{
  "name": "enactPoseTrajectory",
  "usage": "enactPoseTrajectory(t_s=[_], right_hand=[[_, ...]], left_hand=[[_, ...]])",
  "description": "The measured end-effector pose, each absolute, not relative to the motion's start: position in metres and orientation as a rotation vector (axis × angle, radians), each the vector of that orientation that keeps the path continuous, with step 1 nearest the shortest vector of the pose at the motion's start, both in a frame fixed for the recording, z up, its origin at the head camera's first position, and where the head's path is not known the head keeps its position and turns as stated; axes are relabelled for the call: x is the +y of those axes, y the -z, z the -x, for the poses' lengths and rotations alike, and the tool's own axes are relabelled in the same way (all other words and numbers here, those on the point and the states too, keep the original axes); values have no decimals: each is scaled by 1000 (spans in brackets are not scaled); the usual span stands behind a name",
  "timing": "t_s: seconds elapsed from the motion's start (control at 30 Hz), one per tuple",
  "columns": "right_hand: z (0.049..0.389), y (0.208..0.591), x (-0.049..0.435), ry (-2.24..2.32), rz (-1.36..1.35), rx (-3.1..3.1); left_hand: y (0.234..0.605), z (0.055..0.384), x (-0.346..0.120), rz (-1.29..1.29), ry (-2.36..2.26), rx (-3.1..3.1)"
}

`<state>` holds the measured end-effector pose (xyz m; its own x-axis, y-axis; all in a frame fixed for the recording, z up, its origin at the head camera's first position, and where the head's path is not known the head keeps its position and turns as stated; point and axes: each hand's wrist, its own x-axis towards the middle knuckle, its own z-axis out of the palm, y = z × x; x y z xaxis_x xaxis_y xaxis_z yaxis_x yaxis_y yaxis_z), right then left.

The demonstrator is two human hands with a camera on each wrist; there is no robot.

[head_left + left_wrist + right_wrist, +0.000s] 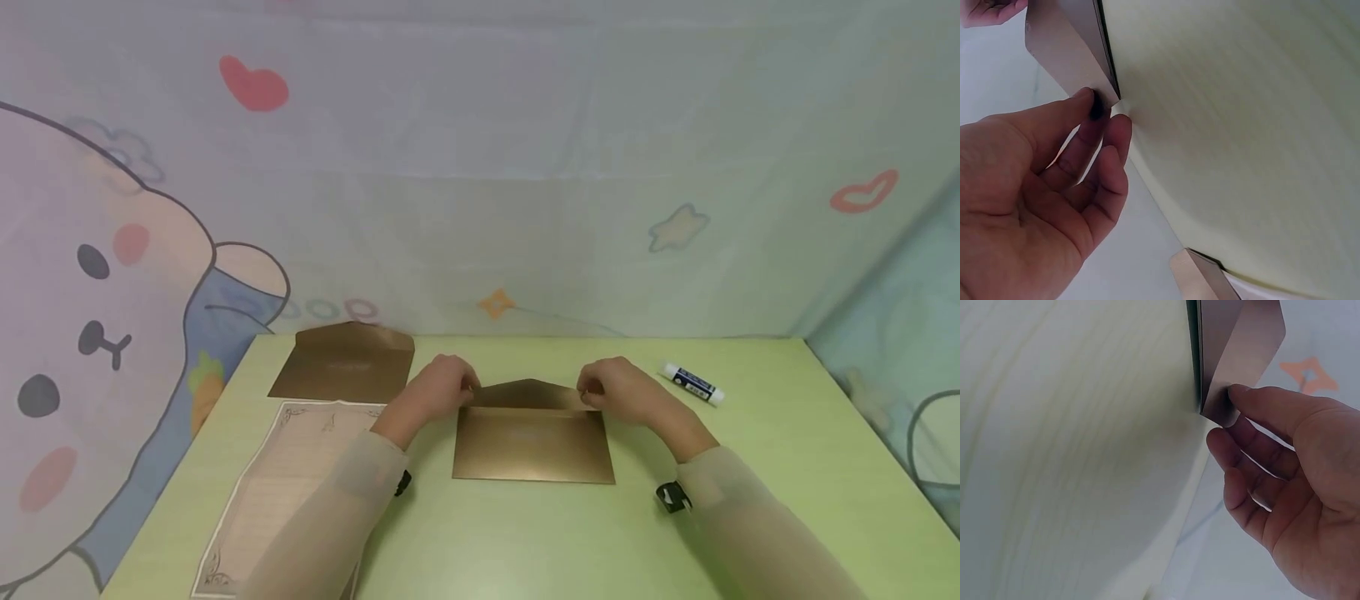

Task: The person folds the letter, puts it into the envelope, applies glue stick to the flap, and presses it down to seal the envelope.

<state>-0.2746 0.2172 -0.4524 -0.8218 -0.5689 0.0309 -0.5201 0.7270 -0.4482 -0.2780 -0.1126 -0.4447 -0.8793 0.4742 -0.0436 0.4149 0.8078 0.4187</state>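
A bronze-gold envelope (pixel 534 447) lies at the middle of the table, its pointed flap (pixel 529 394) standing up along the far edge. At the flap's left end, my left hand (pixel 444 387) pinches the corner between thumb and fingers; the left wrist view shows the thumb tip (pixel 1085 100) against it. My right hand (pixel 617 387) pinches the opposite corner. In the right wrist view its thumb (pixel 1260 403) presses on the inner face of the flap, with the other fingers curled behind and below.
A second bronze envelope (pixel 341 375) with its flap up lies at the back left. In front of it is a bordered sheet of letter paper (pixel 300 475), partly under my left sleeve. A glue stick (pixel 692 383) lies right of my right hand. A printed curtain (pixel 480 167) hangs behind the table.
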Motion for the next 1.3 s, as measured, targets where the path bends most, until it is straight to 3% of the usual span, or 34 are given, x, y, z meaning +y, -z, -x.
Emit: enactPoseTrajectory(t_s=[0.87, 1.3], right_hand=[[254, 452, 216, 560, 1080, 2919], [248, 458, 212, 504, 1023, 2864]], left_hand=[[446, 263, -115, -808, -573, 2881], [450, 255, -113, -829, -500, 2860]])
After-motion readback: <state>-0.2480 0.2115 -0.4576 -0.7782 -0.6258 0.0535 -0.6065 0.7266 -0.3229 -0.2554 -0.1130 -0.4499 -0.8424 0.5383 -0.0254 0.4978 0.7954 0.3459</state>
